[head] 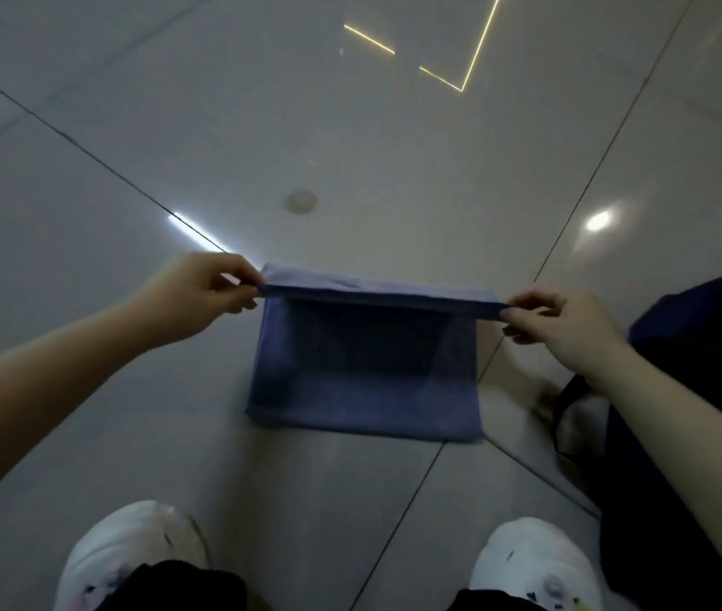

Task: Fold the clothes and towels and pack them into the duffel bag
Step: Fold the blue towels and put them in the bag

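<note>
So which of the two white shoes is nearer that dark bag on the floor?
The right shoe: the dark bag lies along the right side of the floor, just past it. The left shoe sits across the tiles, far from the bag.

Both forearms bare, no sleeves in view, no watch or rings visible on left hand (pixel 200 297) or right hand (pixel 566 330). Footwear: white shoes, rounded toes, left shoe (pixel 134 549) and right shoe (pixel 531 562), each with small dark and faint pink markings near the top; the left one has a thin dark scuff line at its toe edge. Black trouser cuffs (pixel 183 586) cover the near part of both shoes. Details blurred.
</note>
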### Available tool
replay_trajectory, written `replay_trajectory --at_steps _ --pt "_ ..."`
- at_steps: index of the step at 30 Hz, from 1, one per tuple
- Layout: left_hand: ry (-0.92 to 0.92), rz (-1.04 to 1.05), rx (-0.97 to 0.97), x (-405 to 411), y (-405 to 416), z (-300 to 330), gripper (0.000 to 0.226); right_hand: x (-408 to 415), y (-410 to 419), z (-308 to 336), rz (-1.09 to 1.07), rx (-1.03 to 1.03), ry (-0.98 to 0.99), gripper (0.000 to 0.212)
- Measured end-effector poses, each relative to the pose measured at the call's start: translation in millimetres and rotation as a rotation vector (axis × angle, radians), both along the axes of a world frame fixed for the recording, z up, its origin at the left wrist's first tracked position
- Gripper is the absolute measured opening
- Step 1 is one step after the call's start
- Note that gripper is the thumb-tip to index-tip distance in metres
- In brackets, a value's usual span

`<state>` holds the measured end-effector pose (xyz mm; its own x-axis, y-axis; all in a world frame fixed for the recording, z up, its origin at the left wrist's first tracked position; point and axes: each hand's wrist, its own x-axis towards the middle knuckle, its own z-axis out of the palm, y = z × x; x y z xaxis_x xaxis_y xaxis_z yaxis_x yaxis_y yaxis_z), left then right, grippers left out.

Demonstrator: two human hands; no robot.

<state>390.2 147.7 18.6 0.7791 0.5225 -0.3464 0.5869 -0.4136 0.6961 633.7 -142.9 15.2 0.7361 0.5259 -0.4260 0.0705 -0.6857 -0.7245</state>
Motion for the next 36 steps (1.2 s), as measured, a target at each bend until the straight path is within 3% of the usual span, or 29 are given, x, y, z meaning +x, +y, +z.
replay_trajectory --at_steps 3,7,13,16,20,23,30,36 --pt "0.036 -0.071 0.03 -26 -22 -17 0.028 -35 -23 -20 0.053 -0.037 -0.038 0.021" --pt "0.158 -0.192 0.155 -49 -38 -51 0.015 -67 -40 -59 0.182 -0.178 -0.09 0.013" --pt "0.106 -0.262 0.283 -55 -46 -84 0.018 -64 -36 -85 0.372 -0.342 -0.178 0.018" --pt "0.05 -0.247 0.309 -56 -46 -79 0.03 -65 -35 -79 0.385 -0.281 -0.262 0.017" --pt "-0.066 -0.177 0.317 -66 -41 -72 0.016 -75 -47 -71 0.315 -0.094 -0.398 0.017" --pt "-0.083 -0.244 0.28 -68 -43 -70 0.016 -81 -50 -72 0.343 -0.056 -0.455 0.02" --pt "-0.012 -0.372 0.278 -79 -58 -96 0.032 -89 -62 -93 0.556 -0.172 -0.484 0.016" --pt "-0.067 -0.524 0.442 -85 -58 -114 0.014 -89 -68 -98 0.604 -0.221 -0.52 0.018"
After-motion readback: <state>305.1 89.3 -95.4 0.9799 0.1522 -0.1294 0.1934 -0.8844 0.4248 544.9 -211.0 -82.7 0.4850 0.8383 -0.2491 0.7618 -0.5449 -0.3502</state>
